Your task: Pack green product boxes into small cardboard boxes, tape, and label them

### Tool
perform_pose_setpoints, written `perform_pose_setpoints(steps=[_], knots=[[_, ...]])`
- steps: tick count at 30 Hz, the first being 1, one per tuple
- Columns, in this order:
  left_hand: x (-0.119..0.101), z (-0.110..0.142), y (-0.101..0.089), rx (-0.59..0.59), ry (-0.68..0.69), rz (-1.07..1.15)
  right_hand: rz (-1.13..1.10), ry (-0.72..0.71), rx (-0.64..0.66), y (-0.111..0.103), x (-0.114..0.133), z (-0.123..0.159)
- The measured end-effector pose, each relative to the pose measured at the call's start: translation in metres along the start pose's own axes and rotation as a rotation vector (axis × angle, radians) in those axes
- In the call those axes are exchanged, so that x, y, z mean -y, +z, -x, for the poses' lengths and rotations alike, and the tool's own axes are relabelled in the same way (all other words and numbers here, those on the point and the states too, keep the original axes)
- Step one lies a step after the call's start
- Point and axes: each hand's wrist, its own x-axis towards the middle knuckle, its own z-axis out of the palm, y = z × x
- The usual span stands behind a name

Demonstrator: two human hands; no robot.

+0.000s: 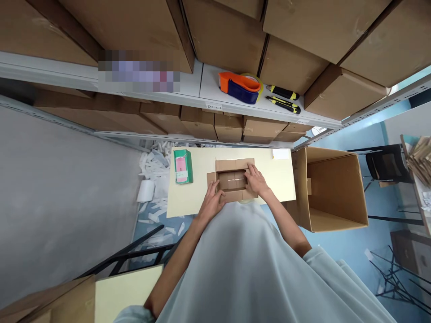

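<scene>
A small cardboard box (pixel 232 165) stands with its flaps folded outward at the near edge of the pale yellow table (pixel 202 166). Its inside faces up and shows only its taped bottom. My left hand (pixel 210 202) grips the box's near left corner, thumb along the near flap. On the opposite side, my right hand (pixel 256 180) holds the right wall, with some fingers reaching over the rim. Left of the box lies a green box (pixel 189 167) with a pink front. A small white box (pixel 280 154) sits at the table's far right corner.
Above the table runs a shelf (pixel 188 85) with cartons, an orange tape dispenser (pixel 239 87) and box cutters (pixel 283 104). A large open carton (pixel 336 188) stands to the right. Paper scraps (pixel 156 166) cover the floor at left.
</scene>
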Motion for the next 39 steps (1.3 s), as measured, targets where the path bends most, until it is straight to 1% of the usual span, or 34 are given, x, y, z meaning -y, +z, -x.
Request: perform_pose_setpoints(steps=[3,6,8,10,13,15,18,21,23,25,28,30,32,34,36,39], knots=[[-0.003,-0.001,0.003,-0.028,-0.046,0.013,-0.111,0.009,-0.112,-0.002,-0.03,0.024],[-0.01,-0.002,0.005,-0.074,-0.092,0.034,-0.145,0.099,-0.213,-0.001,-0.063,0.045],[-0.014,-0.002,0.008,-0.096,-0.138,0.05,-0.135,0.151,-0.249,0.006,-0.077,0.051],[-0.016,-0.003,0.012,-0.116,-0.224,0.065,-0.119,0.164,-0.265,0.015,-0.082,0.05],[-0.016,-0.005,0.02,-0.115,-0.369,0.092,-0.095,0.151,-0.254,0.033,-0.079,0.038],[-0.017,-0.007,0.024,-0.108,-0.418,0.113,-0.103,0.138,-0.22,0.043,-0.076,0.031],[-0.022,-0.007,0.029,-0.127,-0.446,0.134,-0.195,0.107,-0.131,0.054,-0.08,0.028],[-0.036,0.004,0.034,-0.164,-0.46,0.132,-0.269,0.054,-0.088,0.054,-0.091,0.03],[-0.049,0.019,0.037,-0.206,-0.46,0.128,-0.273,0.005,-0.094,0.048,-0.096,0.032],[-0.063,0.04,0.04,-0.258,-0.475,0.135,-0.261,-0.05,-0.091,0.039,-0.094,0.031],[-0.082,0.079,0.04,-0.351,-0.532,0.19,-0.225,-0.157,-0.066,0.026,-0.075,0.025],[-0.091,0.107,0.038,-0.427,-0.576,0.234,-0.199,-0.243,-0.04,0.021,-0.054,0.02],[-0.098,0.135,0.035,-0.499,-0.625,0.257,-0.175,-0.323,-0.007,0.02,-0.029,0.017],[-0.102,0.162,0.032,-0.574,-0.683,0.265,-0.152,-0.392,0.025,0.025,-0.001,0.017],[-0.104,0.19,0.029,-0.67,-0.746,0.267,-0.125,-0.459,0.061,0.033,0.031,0.017],[-0.098,0.239,0.025,-0.848,-0.846,0.267,-0.07,-0.574,0.138,0.054,0.093,0.019]])
